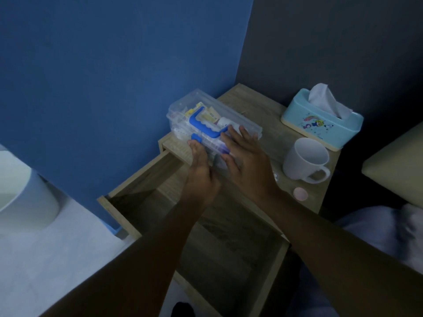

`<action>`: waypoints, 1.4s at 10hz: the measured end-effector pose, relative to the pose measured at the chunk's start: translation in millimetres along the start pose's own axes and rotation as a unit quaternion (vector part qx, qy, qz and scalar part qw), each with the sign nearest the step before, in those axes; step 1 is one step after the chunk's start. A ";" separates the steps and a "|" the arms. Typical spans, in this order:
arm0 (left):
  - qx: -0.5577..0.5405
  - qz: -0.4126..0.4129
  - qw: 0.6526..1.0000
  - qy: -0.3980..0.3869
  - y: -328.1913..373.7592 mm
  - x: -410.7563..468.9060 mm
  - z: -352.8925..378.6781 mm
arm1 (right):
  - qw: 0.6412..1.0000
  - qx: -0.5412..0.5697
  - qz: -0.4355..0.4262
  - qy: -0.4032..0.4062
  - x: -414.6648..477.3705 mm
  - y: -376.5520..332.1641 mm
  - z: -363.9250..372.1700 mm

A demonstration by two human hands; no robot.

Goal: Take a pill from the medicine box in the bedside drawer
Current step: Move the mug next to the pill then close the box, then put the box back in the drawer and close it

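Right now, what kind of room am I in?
Most likely a bedroom, at a bedside table with its drawer pulled open. A tissue box and a mug sit on top, and both hands rest on a clear medicine box.

Dim bluish light, soft focus, perhaps motion-blurred edges

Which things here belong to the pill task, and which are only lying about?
Belong to the job:
clear medicine box with blue handle
open drawer
left hand, right hand, both on the box

Just lying about:
white mug
blue tissue box
small pink round thing
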State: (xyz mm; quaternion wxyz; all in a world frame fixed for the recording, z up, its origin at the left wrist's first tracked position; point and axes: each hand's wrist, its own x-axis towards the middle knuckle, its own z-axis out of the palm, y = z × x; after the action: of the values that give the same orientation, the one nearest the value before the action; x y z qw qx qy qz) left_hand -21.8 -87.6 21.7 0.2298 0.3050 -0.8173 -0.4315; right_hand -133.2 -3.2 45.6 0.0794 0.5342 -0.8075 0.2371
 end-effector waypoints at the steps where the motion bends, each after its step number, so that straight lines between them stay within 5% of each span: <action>1: -0.023 0.030 0.998 0.040 -5.9 -1.6 -11.5 | 1.000 0.024 0.008 -0.011 0.6 -2.8 -6.3; 3: -0.137 -0.021 0.970 0.200 -3.7 39.2 -51.6 | 0.980 0.154 0.120 0.023 6.3 -7.4 -25.4; 4: -0.093 -0.099 0.968 0.209 -4.0 75.2 -69.8 | 0.926 0.229 0.283 0.101 19.2 -7.5 -33.9; 5: -0.037 -0.183 0.971 0.149 -5.5 104.1 -80.2 | 0.876 0.249 0.409 0.059 37.8 1.2 -38.4; 7: -0.020 -0.203 0.978 0.052 -11.2 125.8 -84.6 | 0.870 0.237 0.431 0.026 48.7 14.8 -36.6; 12: 0.018 -0.209 0.971 0.113 12.6 38.0 -123.0 | 0.772 0.405 0.487 0.058 -27.7 -18.5 -64.0; 14: 0.060 -0.228 0.965 0.113 1.6 -24.6 -139.2 | 0.763 0.425 0.484 0.055 -87.7 -68.3 -69.0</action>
State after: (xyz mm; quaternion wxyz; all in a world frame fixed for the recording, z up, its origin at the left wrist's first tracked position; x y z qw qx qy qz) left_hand 84.1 -148.4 92.9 0.1975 0.5431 -0.7194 -0.3852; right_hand -43.9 79.8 92.9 -0.2367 0.0376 -0.7698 0.5916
